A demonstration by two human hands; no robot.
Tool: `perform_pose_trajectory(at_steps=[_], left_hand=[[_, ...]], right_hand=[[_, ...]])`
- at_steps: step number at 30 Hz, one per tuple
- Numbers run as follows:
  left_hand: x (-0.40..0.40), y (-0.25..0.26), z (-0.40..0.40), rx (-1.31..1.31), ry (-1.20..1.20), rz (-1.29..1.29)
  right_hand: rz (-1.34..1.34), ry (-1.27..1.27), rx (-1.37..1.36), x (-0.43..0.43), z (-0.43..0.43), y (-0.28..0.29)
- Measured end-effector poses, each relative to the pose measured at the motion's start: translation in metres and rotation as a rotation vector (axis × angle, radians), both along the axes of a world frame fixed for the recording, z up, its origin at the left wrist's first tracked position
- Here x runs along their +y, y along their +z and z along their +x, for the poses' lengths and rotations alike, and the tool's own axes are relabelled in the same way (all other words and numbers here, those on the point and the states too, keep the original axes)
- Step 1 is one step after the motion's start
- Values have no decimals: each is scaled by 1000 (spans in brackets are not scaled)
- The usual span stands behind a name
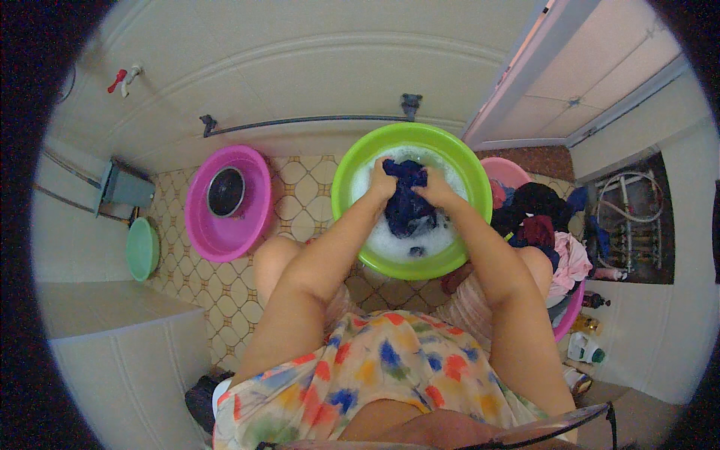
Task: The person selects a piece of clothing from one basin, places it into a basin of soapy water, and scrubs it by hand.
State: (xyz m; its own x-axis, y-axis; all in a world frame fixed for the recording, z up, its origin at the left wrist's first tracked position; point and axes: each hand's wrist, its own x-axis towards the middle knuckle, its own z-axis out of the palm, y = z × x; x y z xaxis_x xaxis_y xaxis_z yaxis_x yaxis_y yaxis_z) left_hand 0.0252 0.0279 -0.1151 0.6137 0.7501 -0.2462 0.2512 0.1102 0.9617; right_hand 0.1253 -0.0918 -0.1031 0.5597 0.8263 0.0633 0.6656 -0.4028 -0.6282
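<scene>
A dark navy garment (pixel 406 205) hangs partly in soapy water inside a bright green plastic basin (pixel 413 270). My left hand (pixel 383 181) grips the cloth on its left side, near the top. On the opposite side, my right hand (pixel 436 187) has hold of the same garment. White suds (pixel 388 246) cover much of the water around it. The lower part of the cloth lies in the foam, and its underside is hidden.
A pink basin (pixel 225 247) holding a dark round pan (pixel 226 192) stands left on the tiled floor. Piled laundry (pixel 540 225) lies right, near several bottles (pixel 585 347). A grey pipe (pixel 309 120) runs along the wall behind; a red-handled tap (pixel 126 80) is upper left.
</scene>
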Motion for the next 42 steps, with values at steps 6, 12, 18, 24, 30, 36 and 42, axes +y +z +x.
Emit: perform_pose_trajectory(at_steps=[6,12,18,24,30,36,42], left_hand=[[-3,12,-5,128,57,-105],[-6,-4,6,-195,-50,-694],[-5,33,-2,-244,-54,-1102],[-33,39,2,-337,-116,-1074],[-35,49,6,-350,-36,-1102],[-41,41,6,-414,-92,-1103],[-30,49,4,-94,-22,-880]], right_hand=[[-418,22,185,0,4,6],[63,-209,63,13,-19,-7],[216,73,-57,9,-71,57],[195,0,-145,10,-49,53],[177,-125,-160,20,-44,71],[136,-76,29,15,-57,57],[101,-291,266,14,-16,57]])
